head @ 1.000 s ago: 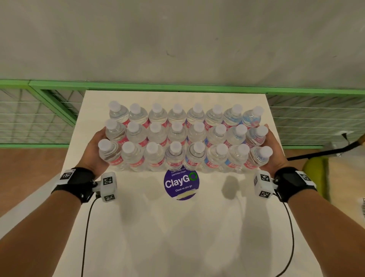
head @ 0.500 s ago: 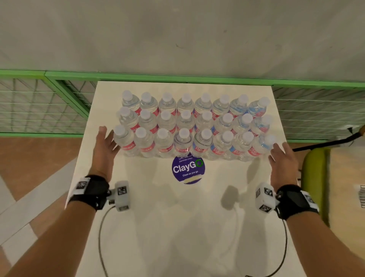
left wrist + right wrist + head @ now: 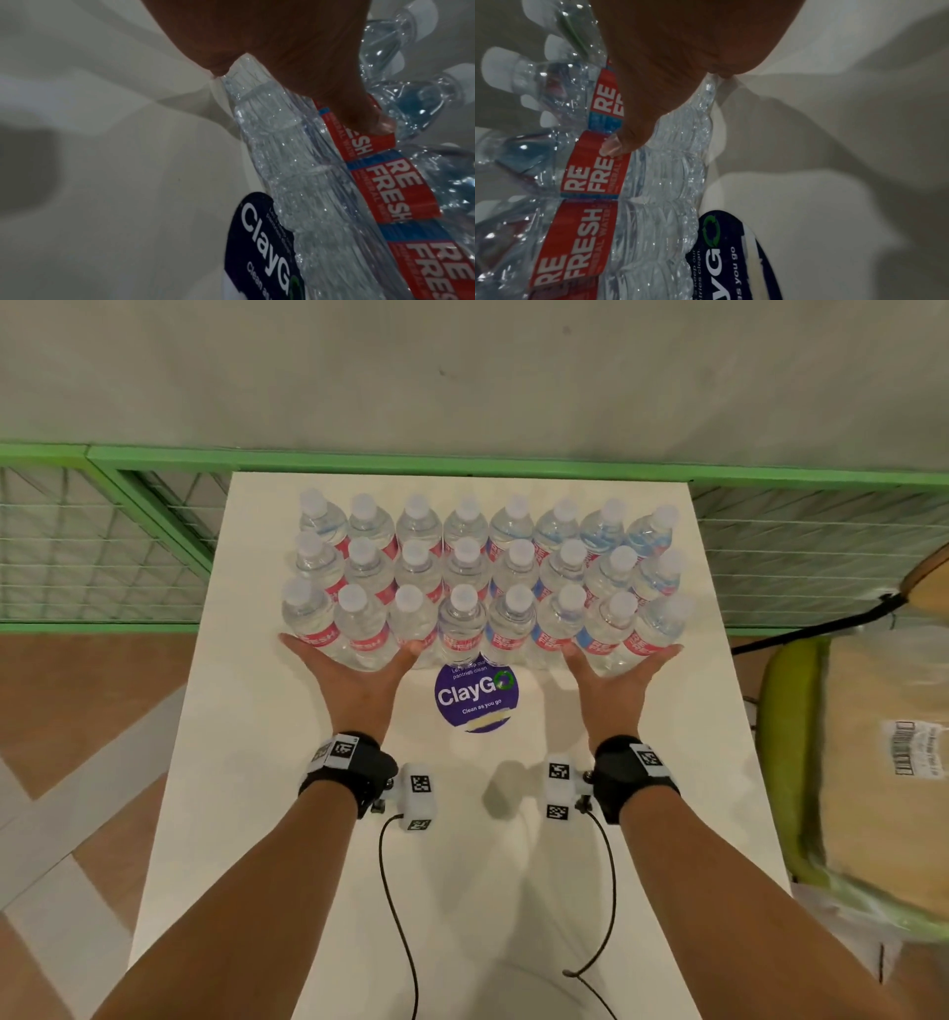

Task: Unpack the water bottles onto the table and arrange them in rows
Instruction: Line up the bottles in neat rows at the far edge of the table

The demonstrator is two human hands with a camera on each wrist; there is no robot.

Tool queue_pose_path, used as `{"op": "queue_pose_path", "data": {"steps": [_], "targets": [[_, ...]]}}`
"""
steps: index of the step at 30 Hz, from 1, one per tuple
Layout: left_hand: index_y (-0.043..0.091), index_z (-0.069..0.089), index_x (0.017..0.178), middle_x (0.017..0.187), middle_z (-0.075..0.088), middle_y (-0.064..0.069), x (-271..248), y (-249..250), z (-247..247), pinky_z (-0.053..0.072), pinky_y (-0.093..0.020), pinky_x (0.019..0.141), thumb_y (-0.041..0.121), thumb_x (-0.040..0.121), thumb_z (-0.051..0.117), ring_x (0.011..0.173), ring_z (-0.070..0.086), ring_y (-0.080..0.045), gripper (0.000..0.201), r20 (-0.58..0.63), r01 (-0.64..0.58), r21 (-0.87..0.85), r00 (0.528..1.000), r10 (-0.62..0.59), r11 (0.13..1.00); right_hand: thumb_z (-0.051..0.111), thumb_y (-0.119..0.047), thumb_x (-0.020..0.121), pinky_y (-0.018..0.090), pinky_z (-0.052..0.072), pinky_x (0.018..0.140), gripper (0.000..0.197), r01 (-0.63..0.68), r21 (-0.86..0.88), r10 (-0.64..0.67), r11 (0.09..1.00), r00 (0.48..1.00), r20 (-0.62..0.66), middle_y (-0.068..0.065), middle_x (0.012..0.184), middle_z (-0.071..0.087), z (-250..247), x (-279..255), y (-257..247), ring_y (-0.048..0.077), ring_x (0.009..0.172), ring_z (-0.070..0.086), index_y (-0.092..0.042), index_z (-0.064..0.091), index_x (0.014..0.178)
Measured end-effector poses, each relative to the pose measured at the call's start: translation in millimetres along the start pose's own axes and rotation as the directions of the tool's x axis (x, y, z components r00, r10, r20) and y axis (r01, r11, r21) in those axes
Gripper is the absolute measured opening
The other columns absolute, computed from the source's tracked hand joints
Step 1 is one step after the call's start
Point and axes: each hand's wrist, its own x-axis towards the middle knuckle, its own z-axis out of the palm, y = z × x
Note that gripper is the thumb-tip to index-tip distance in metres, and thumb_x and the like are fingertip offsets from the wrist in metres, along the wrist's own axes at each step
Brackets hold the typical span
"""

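Note:
Clear water bottles (image 3: 482, 572) with white caps and red labels stand upright in three rows on the white table (image 3: 462, 865). My left hand (image 3: 354, 667) lies flat with spread fingers against the near row's left bottles (image 3: 295, 162). My right hand (image 3: 619, 670) presses flat against the near row's right bottles (image 3: 654, 172). In each wrist view a thumb rests on a red label. Neither hand curls round a bottle.
A round purple ClayGo sticker (image 3: 476, 698) lies on the table between my hands. A green mesh fence (image 3: 102, 546) runs behind and beside the table. At the right sits a green chair (image 3: 791, 762) with a plastic-wrapped cardboard pack (image 3: 883, 773).
My hands left the two ends of the bottle block and came round to its near side. They now press flat on the front row.

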Motion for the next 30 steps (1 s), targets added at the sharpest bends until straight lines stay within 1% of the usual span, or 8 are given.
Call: {"op": "queue_pose_path", "data": {"steps": [4, 8, 10, 13, 16, 19, 22, 30], "targets": [[0.025, -0.025, 0.153, 0.163, 0.015, 0.012, 4.9, -3.0, -0.9, 0.025, -0.023, 0.109, 0.04, 0.064, 0.092, 0.143, 0.026, 0.0, 0.148, -0.004, 0.01, 0.013, 1.0, -0.01, 1.0, 0.084, -0.064, 0.06, 0.044, 0.025, 0.12, 0.142, 0.006, -0.003, -0.006, 1.0, 1.0, 0.007, -0.014, 0.161, 0.016, -0.5, 0.3, -1.3, 0.01, 0.147, 0.024, -0.04, -0.025, 0.148], [0.025, -0.025, 0.153, 0.162, 0.016, 0.016, -0.3, -2.6, -2.4, 0.026, -0.02, 0.108, 0.039, 0.064, 0.093, 0.144, 0.026, 0.003, 0.148, -0.003, -0.003, 0.001, 1.0, 0.003, 1.0, 0.082, -0.069, 0.056, 0.044, 0.021, 0.121, 0.144, -0.072, -0.016, 0.071, 0.997, 0.997, -0.04, -0.008, 0.164, 0.009, -4.5, -2.3, 2.1, 0.012, 0.149, 0.016, -0.039, -0.024, 0.148], [0.024, -0.025, 0.153, 0.164, 0.008, 0.014, -10.1, -4.4, 0.2, 0.021, -0.021, 0.113, 0.04, 0.063, 0.093, 0.145, 0.018, 0.003, 0.149, -0.023, 0.014, 0.035, 1.0, -0.013, 0.999, 0.08, -0.071, 0.056, 0.044, 0.018, 0.122, 0.143, -0.104, -0.019, 0.102, 0.994, 0.993, -0.063, -0.005, 0.164, 0.006, -2.2, -12.6, 5.1, 0.013, 0.15, 0.012, -0.037, -0.024, 0.149], [0.025, -0.025, 0.153, 0.165, -0.009, 0.011, -22.0, -10.3, 11.2, 0.011, -0.033, 0.123, 0.053, 0.057, 0.092, 0.15, 0.001, -0.002, 0.154, -0.012, 0.049, 0.114, 0.999, -0.048, 0.992, 0.08, -0.065, 0.063, 0.041, 0.014, 0.123, 0.138, -0.063, -0.053, 0.063, 0.997, 0.998, -0.004, -0.006, 0.164, -0.002, 12.6, -30.1, 9.0, 0.011, 0.151, 0.007, -0.032, -0.022, 0.151], [0.024, -0.027, 0.151, 0.163, -0.02, 0.01, -22.3, -9.2, 25.3, 0.008, -0.041, 0.125, 0.063, 0.054, 0.089, 0.151, -0.008, -0.006, 0.156, -0.014, 0.085, 0.154, 0.996, -0.083, 0.984, 0.08, -0.066, 0.063, 0.039, 0.011, 0.124, 0.14, -0.055, -0.075, 0.056, 0.996, 0.998, 0.011, -0.008, 0.164, -0.011, 29.6, -33.4, 5.8, 0.01, 0.151, 0.001, -0.029, -0.022, 0.152], [0.02, -0.031, 0.15, 0.16, -0.029, 0.007, -19.1, -4.4, 33.3, -0.001, -0.036, 0.124, 0.069, 0.052, 0.086, 0.15, -0.018, -0.007, 0.16, -0.028, 0.12, 0.168, 0.993, -0.117, 0.979, 0.079, -0.065, 0.063, 0.04, 0.009, 0.124, 0.14, -0.074, -0.083, 0.073, 0.994, 0.997, -0.014, -0.008, 0.163, -0.015, 39.4, -31.5, 2.9, 0.011, 0.151, -0.003, -0.029, -0.023, 0.151], [0.018, -0.031, 0.15, 0.16, -0.031, 0.006, -18.1, -2.3, 35.2, -0.004, -0.029, 0.12, 0.073, 0.05, 0.083, 0.149, -0.02, -0.008, 0.162, -0.031, 0.14, 0.186, 0.99, -0.137, 0.972, 0.078, -0.065, 0.066, 0.041, 0.009, 0.124, 0.139, -0.096, -0.086, 0.094, 0.992, 0.995, -0.028, -0.008, 0.162, -0.018, 44.3, -30.8, 1.2, 0.012, 0.151, -0.005, -0.027, -0.026, 0.15], [0.017, -0.03, 0.151, 0.159, -0.032, 0.006, -20.1, 0.9, 33.3, -0.008, -0.026, 0.117, 0.073, 0.052, 0.082, 0.148, -0.023, -0.008, 0.16, -0.022, 0.146, 0.207, 0.989, -0.144, 0.967, 0.077, -0.066, 0.067, 0.039, 0.008, 0.124, 0.138, -0.12, -0.104, 0.116, 0.987, 0.992, -0.044, -0.007, 0.161, -0.021, 46.7, -31.6, -3.8, 0.013, 0.151, -0.008, -0.025, -0.025, 0.151]]}}
